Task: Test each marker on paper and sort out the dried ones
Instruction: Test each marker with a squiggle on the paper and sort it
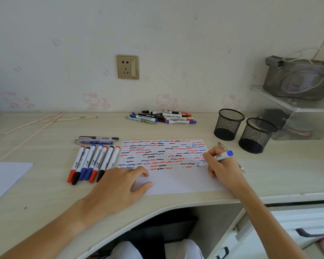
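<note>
The pale wood-grain desk [45, 184] filled the view below a pink-patterned wall carrying a gold-framed wall socket [127, 66]. On the desk lay the white sheet of paper [176, 182], its upper part packed with rows of red, blue and black squiggles, its lower part blank. Over on the right a grey storage box [299, 79] sat on a clear plastic shelf [288, 103], and beside it stood two black mesh pen cups [229, 124], close together and upright. The left hand [118, 186] lay flat, fingers relaxed, fingertips pressing the paper's lower left part. The right hand [220, 163] was curled round a white whiteboard marker with a blue cap on its rear end [216, 158], and the tip sat at the right end of the lowest squiggle rows, probably touching the paper, though the fingers partly hid it. Just left of the paper lay a neat row of seven capped markers [94, 163], red, black and blue, side by side, with two slim pens [97, 140] lying crosswise above them. By the wall sat a loose pile of markers and pens [161, 117], well apart from the row.
</note>
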